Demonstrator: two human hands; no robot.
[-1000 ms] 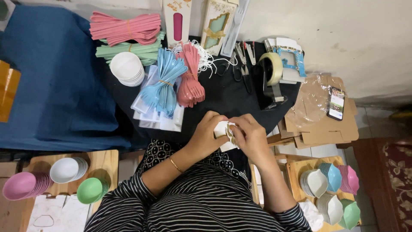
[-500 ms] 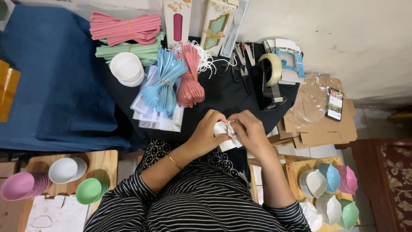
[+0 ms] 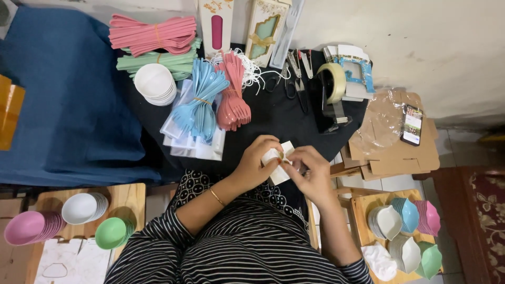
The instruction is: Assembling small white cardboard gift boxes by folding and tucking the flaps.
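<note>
Blue cloth (image 3: 68, 105) covers the left of the work surface, black cloth (image 3: 273, 118) the middle. At the far edge stand two tall cream gift boxes: one with a pink oval window (image 3: 216, 26), one with a green window and bow (image 3: 265, 29). Flat brown cardboard (image 3: 394, 155) lies right, carrying clear film and a phone (image 3: 412, 124). Bundled pink (image 3: 152, 34), green (image 3: 158, 60) and blue cutlery (image 3: 200, 102) lie left of centre, beside stacked white bowls (image 3: 155, 84); tape dispenser (image 3: 332, 97) and scissors (image 3: 294, 79) beyond the hands. Left hand (image 3: 258, 163) and right hand (image 3: 310, 176) both pinch a small white card (image 3: 279, 163) near the body, fingers closed narrowly on it.
</note>
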